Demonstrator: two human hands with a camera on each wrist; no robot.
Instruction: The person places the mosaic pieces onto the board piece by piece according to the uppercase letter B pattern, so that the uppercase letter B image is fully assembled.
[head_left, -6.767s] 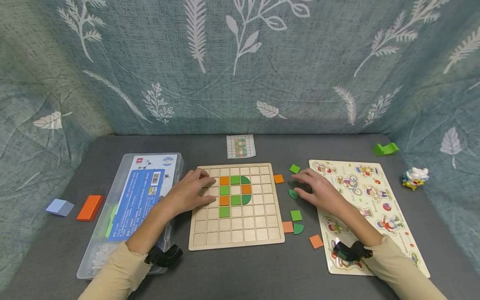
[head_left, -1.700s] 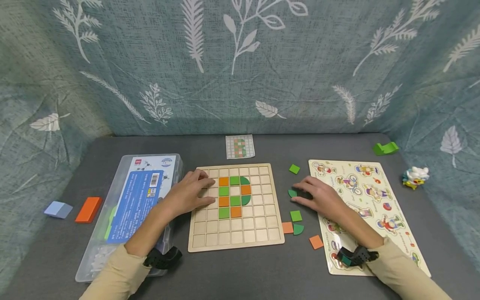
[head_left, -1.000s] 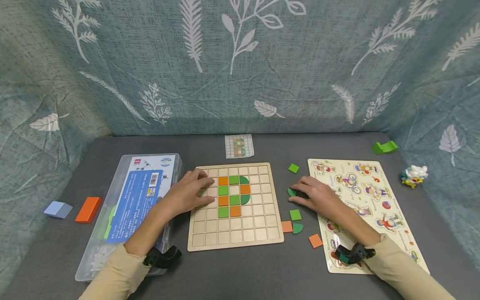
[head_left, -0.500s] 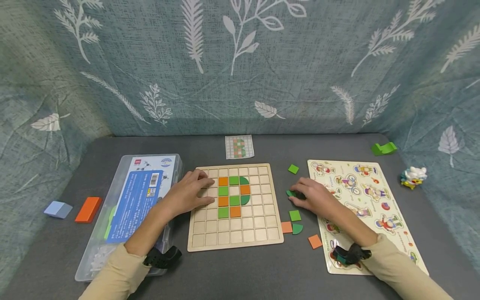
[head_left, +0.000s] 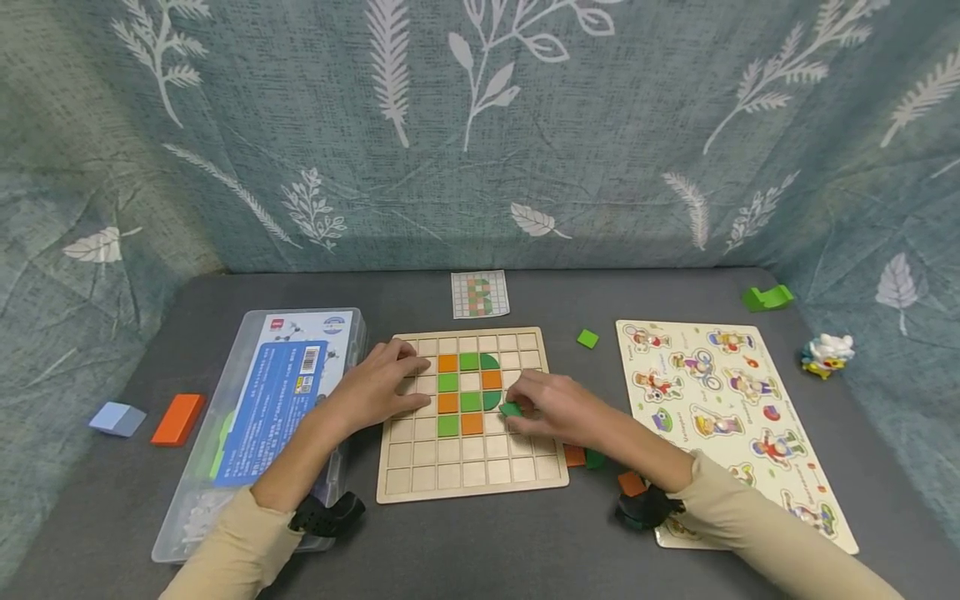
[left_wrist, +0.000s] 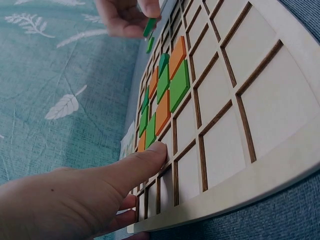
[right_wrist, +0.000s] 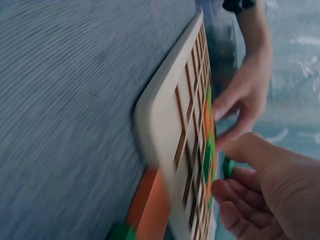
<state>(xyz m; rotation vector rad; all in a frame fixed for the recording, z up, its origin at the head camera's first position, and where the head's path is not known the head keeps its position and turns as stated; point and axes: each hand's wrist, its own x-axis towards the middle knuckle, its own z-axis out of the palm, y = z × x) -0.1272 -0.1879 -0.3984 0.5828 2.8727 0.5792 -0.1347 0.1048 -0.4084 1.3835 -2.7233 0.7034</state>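
My left hand [head_left: 378,383] rests on the left side of a wooden grid board [head_left: 472,479]; its thumb lies on the grid, the fingers spread and relaxed. Orange and green square tiles [head_left: 447,382] and two dark green quarter-circle tiles sit in the board's cells. My right hand [head_left: 558,408] is over the board's right half and pinches another dark green quarter-circle tile [head_left: 512,409] between thumb and fingers. In the left wrist view this held tile [left_wrist: 149,27] appears tilted, above the board. In the right wrist view it is partly hidden by the right hand [right_wrist: 280,185].
A small pattern card [head_left: 480,294] lies behind the board. Loose tiles include a green square [head_left: 588,338] and an orange square [head_left: 574,456]. A plastic case [head_left: 255,400] is left, a picture puzzle [head_left: 701,358] right. Blocks [head_left: 177,419] and a toy figure [head_left: 828,355] lie farther out.
My right hand has picked up the quarter-circle tile from the table and carried it left over the board. Earlier, an orange square was added to the grid. My left hand stays put.
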